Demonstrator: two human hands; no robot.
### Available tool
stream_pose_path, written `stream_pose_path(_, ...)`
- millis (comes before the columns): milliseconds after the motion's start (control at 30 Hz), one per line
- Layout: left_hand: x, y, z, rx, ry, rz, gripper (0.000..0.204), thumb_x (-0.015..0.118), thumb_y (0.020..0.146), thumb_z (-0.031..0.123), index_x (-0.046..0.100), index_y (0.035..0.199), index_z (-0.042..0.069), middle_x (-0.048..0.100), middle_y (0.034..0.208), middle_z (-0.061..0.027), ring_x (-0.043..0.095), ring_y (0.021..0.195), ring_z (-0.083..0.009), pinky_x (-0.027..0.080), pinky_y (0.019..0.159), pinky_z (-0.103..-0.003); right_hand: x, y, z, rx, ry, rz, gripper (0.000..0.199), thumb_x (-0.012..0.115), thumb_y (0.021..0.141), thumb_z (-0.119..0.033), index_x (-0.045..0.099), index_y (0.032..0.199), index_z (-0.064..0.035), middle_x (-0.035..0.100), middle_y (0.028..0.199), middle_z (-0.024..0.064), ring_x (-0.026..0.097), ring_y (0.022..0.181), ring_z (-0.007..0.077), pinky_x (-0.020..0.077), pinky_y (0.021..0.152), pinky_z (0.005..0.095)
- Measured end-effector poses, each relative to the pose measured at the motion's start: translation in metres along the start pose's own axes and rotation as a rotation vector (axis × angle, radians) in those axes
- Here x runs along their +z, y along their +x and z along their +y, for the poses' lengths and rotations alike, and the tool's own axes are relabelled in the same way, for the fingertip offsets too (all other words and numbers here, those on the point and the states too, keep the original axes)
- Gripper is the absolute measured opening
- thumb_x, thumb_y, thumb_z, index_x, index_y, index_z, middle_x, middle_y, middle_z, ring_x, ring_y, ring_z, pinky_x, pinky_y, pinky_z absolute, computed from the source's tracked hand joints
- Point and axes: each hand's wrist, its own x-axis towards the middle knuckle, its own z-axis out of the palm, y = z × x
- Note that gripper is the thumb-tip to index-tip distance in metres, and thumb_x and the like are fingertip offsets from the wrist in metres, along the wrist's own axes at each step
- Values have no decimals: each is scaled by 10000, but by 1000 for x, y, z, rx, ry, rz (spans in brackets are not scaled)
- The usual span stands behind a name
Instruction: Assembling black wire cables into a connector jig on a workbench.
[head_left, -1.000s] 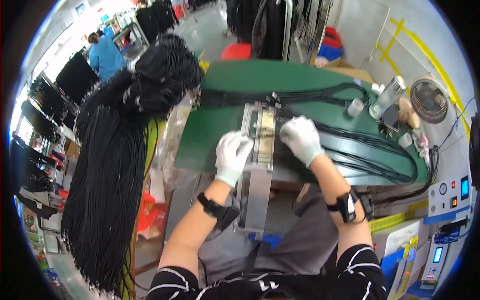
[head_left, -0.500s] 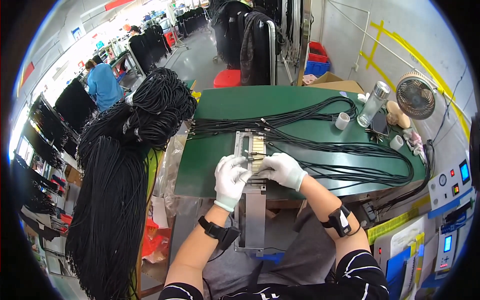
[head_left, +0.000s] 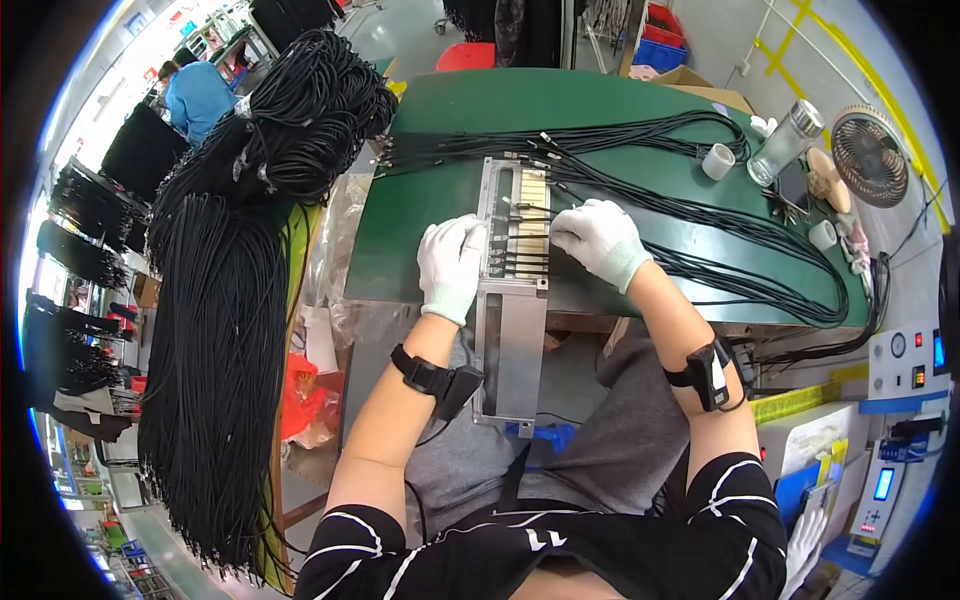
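A metal fixture [head_left: 487,240] with a pale slotted strip [head_left: 533,190] lies across the front edge of the green table. Several black cable ends with metal tips lie side by side across its near part. At its left rail, my left hand [head_left: 450,264], in a white glove, has its fingers drawn together; what they hold, if anything, is hidden. My gloved right hand [head_left: 603,242] is on the fixture's other side, thumb and fingers pinched by a black cable running across the strip. Their fingertips partly hide the cable there. Long black cables [head_left: 700,212] stretch away to the right in loops.
A thick bundle of black cables [head_left: 215,370] hangs at the left. On the table's right [head_left: 470,100] stand a glass bottle [head_left: 787,143], a white roll [head_left: 717,161] and a small fan [head_left: 869,155]. Control boxes [head_left: 905,360] are at far right. A person in blue [head_left: 200,98] sits far off.
The view has tilted down, so the table sits higher in the picture. My right hand has drawn back slightly rightward from the fixture, and the row of cable ends is now uncovered.
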Motion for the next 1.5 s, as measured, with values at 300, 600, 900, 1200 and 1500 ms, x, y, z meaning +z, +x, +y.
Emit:
stream_pose_path(300,2,-3,-6,-7,4,-23,217,587,973,213,750,990,71,726,1076,-115,652,1040,-266,464,970,-378,0,-1,-7,-20,-74,-47,112,697,840,-246,716,854,-137,691,766,60,635,811,287,488,748,409)
stream_pose_path(600,1,-6,-4,11,-15,-12,231,572,984,218,755,976,77,721,1097,-108,645,1059,-273,451,999,-379,-3,1,-9,-25,-81,-37,113,694,847,-254,709,858,-142,683,760,44,632,809,275,478,742,406)
stream_pose_path(900,1,2,1,-84,-81,-137,236,632,945,285,767,1006,101,689,1200,-129,591,1184,-289,408,1063,-406,8,6,-8,-27,-144,-62,119,689,855,-269,703,884,-154,663,774,26,624,846,247,454,760,392)
stream_pose_path(1200,7,-1,25,270,259,-207,290,712,822,459,802,1020,268,549,1404,-197,414,1341,-415,226,1171,-548,0,10,4,61,-218,97,165,724,824,-318,712,904,-174,662,876,42,609,897,267,464,791,385)
stream_pose_path(1500,11,-4,10,46,10,87,273,740,824,363,753,1007,161,635,1271,-158,535,1212,-375,380,1072,-499,-2,9,18,111,-260,35,156,750,797,-332,711,861,-195,655,902,13,597,946,236,460,810,399)
